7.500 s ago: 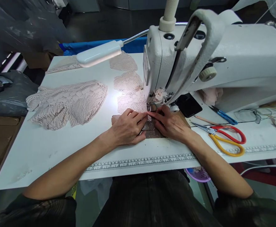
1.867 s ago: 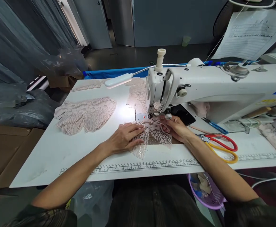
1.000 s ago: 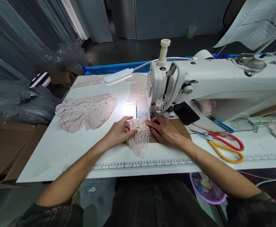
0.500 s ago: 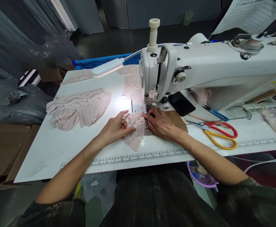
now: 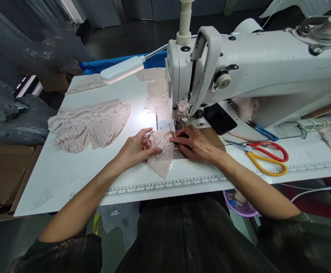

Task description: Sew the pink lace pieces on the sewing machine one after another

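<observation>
A pale pink piece of lace [image 5: 161,157] lies in front of the sewing machine's [image 5: 186,81] needle area, its pointed end hanging toward the ruler. My left hand [image 5: 138,147] is closed on its left edge, thumb on top, index finger stretched out and the other fingers curled. At the right edge of the lace, my right hand [image 5: 195,143] pinches with thumb and index finger, just in front of the presser foot [image 5: 179,123]. The metal needle plate [image 5: 165,125] shows behind the lace. What lies under the fingertips is hidden.
More lace [image 5: 91,125] lies on the table's left, and another strip [image 5: 157,94] behind the needle plate. To the right are a black phone [image 5: 220,118], red-and-yellow scissors [image 5: 263,153] and blue snips [image 5: 262,131]. A white lamp [image 5: 122,69] hangs over the table; a printed ruler [image 5: 165,186] runs along its front edge.
The view has shifted slightly, so the machine looks nearer. Both hands stay at the lace; the right hand's fingers have straightened and moved slightly toward me from the presser foot.
</observation>
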A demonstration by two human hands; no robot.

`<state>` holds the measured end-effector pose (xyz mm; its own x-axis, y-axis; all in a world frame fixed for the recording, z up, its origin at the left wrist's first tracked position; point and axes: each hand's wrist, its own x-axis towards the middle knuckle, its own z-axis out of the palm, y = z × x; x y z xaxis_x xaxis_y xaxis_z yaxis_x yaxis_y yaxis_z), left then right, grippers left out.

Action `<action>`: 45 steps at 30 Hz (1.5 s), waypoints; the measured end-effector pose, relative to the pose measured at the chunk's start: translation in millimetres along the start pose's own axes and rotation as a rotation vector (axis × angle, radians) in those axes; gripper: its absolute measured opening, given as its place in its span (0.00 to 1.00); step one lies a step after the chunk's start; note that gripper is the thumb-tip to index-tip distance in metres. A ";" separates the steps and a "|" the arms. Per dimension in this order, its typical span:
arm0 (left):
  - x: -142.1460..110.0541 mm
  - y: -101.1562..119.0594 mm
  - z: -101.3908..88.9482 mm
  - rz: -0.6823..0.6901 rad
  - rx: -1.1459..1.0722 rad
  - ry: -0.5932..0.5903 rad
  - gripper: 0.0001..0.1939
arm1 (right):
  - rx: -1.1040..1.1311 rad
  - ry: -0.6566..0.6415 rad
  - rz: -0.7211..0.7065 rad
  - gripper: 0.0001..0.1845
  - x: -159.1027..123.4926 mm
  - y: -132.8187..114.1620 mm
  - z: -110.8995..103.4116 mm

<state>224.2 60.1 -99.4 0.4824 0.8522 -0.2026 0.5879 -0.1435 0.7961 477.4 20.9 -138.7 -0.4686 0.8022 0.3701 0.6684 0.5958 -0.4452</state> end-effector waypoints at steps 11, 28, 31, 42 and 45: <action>-1.8 0.6 -5.4 -0.025 -0.078 -0.110 0.42 | 0.043 0.006 0.025 0.20 -1.4 -0.4 -2.2; -3.0 -4.3 -4.9 0.023 -0.026 -0.110 0.37 | 0.018 -0.154 -0.067 0.19 -5.2 -9.2 -14.8; -3.3 -6.3 -4.4 0.039 -0.034 -0.097 0.37 | 0.024 -0.164 -0.059 0.19 -5.3 -9.3 -14.9; 16.4 0.6 -2.7 0.808 0.673 0.321 0.11 | 0.002 -0.124 -0.099 0.19 -4.0 -8.0 -10.8; 30.5 6.8 4.3 1.014 0.848 0.086 0.10 | 0.012 -0.125 -0.088 0.20 -4.3 -7.1 -10.3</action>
<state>245.7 83.0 -102.5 0.9217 0.2060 0.3286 0.2298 -0.9726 -0.0346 480.6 12.8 -128.8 -0.5939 0.7450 0.3037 0.6150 0.6637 -0.4257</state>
